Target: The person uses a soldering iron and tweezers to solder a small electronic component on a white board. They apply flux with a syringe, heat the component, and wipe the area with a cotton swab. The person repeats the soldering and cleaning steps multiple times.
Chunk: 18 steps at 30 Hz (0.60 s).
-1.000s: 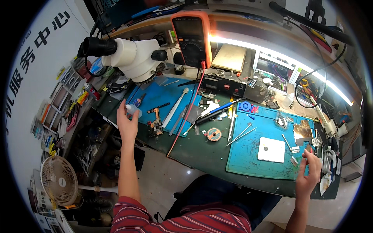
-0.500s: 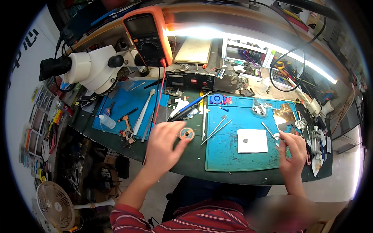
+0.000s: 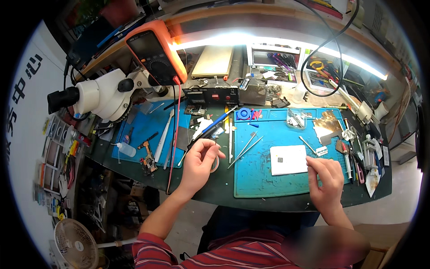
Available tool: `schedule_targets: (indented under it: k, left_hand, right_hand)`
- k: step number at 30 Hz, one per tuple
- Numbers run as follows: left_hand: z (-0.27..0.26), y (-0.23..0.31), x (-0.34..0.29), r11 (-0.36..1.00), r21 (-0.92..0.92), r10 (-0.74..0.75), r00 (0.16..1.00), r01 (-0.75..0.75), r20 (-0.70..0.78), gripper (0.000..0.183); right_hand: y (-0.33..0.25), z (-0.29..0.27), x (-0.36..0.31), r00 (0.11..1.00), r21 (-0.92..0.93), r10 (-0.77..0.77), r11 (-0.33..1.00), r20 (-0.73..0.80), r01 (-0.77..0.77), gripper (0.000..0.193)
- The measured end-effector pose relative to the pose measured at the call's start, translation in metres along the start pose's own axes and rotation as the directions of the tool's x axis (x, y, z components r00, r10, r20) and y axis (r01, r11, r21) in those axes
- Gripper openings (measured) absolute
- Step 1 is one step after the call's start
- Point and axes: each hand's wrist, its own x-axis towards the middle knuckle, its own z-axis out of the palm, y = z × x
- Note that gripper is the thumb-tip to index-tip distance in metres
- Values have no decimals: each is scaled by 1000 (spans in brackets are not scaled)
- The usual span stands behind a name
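Observation:
My left hand [image 3: 199, 167] is closed, thumb and fingers curled together. Mostly hidden behind it is a small round spool [image 3: 216, 165], its copper-coloured rim showing beside the fingers. My right hand [image 3: 325, 181] is pinched at the fingertips by the right edge of a white square pad [image 3: 290, 162]; anything between those fingertips is too small to see. On the pad lies a small dark square chip [image 3: 280, 159]. The pad rests on a blue work mat [image 3: 255, 184]. Metal tweezers [image 3: 245, 151] lie between the two hands.
A white microscope [image 3: 98, 96] and an orange multimeter [image 3: 156, 54] stand at the back left. On the left mat are a small bottle [image 3: 126, 149], a phone circuit board [image 3: 148, 161] and a white brush [image 3: 164, 136]. A syringe [image 3: 346, 161] and a clamp [image 3: 370, 154] lie at right.
The left hand has curled and come slightly nearer and right, with the spool now mostly hidden. The right hand has moved left toward the pad. The whole view has shifted slightly.

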Motion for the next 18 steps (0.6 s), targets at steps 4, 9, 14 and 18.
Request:
schedule_targets:
  k: [4, 9, 14, 18]
  left_hand:
    - [9, 13, -17, 880, -425, -97, 956, 212, 276, 14]
    - [28, 28, -30, 968, -220, -59, 959, 123, 276, 16]
    - [39, 43, -41, 942, -132, -223, 869, 309, 441, 19]
    - [43, 43, -42, 922, -79, -292, 813, 380, 505, 18]
  right_hand:
    - [-7, 3, 3, 1000, 44, -3, 999, 30, 2, 29]
    - [-20, 12, 8, 983, 390, 88, 910, 160, -145, 25]
    - [-33, 19, 14, 890, 608, 167, 675, 425, -417, 21]
    - [-40, 26, 15, 852, 680, 181, 532, 491, -504, 20]
